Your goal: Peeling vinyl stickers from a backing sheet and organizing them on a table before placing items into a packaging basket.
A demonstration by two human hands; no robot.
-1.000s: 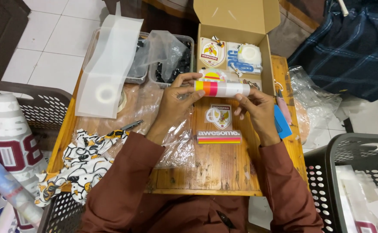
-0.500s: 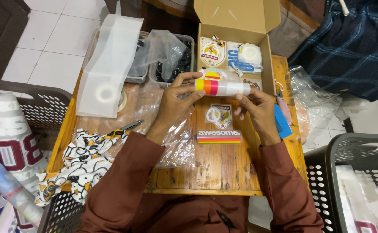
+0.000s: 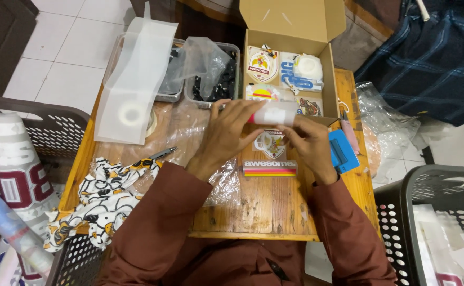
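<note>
Both of my hands hold a long narrow sticker (image 3: 272, 113) over the wooden table (image 3: 253, 212), just in front of an open cardboard box (image 3: 290, 32). My left hand (image 3: 226, 132) grips its left end and my right hand (image 3: 309, 143) its right end. The sticker's pale back faces up, with a bit of red showing at the left. Under my hands lie a shield-shaped sticker (image 3: 270, 144) and a striped rectangular sticker (image 3: 269, 168). Several more stickers (image 3: 262, 63) fill the box.
Clear plastic bags (image 3: 200, 58) cover two trays of dark parts at the back. A white sheet (image 3: 134, 79) leans at the left. A patterned cloth (image 3: 102, 196) and pliers (image 3: 163, 153) lie front left, a blue card (image 3: 341, 151) right. Black mesh baskets (image 3: 433, 222) flank the table.
The sticker in my hands has turned over: its striped coloured face showed before, its pale back shows now. My hands stayed in about the same place.
</note>
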